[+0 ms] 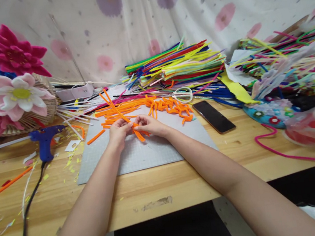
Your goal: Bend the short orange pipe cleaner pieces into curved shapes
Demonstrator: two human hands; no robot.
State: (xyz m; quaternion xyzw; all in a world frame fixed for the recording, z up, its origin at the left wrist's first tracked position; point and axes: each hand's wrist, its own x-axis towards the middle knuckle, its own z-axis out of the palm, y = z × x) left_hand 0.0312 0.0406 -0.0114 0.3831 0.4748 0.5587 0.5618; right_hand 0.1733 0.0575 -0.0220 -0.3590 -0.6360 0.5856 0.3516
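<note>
My left hand (119,131) and my right hand (149,125) meet over a grey cutting mat (142,154), both pinched on an orange pipe cleaner (140,135) whose bent end pokes out between them. Longer orange stems rise from my left hand toward the back. Behind the hands lies a heap of orange pipe cleaners (155,106), some straight, some bent into loops.
A blue glue gun (44,139) with a black cord lies at the left. A black phone (213,116) and white scissors (183,94) are right of the mat. Stacked coloured pipe cleaners (173,64) fill the back; fuzzy flowers (9,96) stand left.
</note>
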